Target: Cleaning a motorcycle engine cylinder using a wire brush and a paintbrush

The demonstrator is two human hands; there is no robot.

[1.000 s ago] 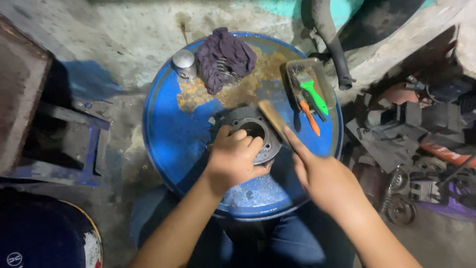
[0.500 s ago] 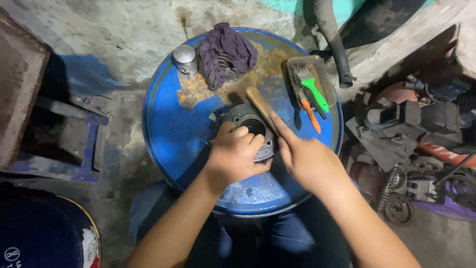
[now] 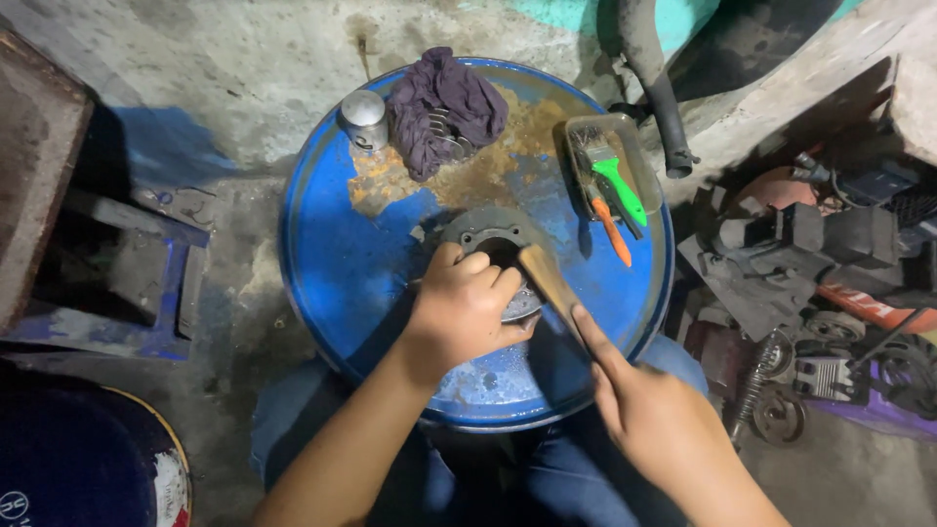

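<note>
A round grey metal engine part (image 3: 480, 234) with a centre hole lies on the top of a blue drum (image 3: 332, 254). My left hand (image 3: 461, 310) grips the part's near edge, fingers curled over it. My right hand (image 3: 652, 418) holds a wooden handle (image 3: 549, 281) of a tool, forefinger stretched along it; its far end points into the part next to my left fingers. The tool's head is hidden behind my left hand.
On the drum's far side sit a purple rag (image 3: 444, 107) over a spring, a small metal can (image 3: 363, 119), and a tray (image 3: 578, 127) with a green-handled brush (image 3: 617, 185) and an orange-handled tool (image 3: 613, 230). Machine parts (image 3: 810, 283) litter the floor at right. A blue frame (image 3: 127, 283) stands left.
My right hand has drawn back toward me and lower, and the wooden handle now points from the lower right into the metal part. My left hand stays on the part.
</note>
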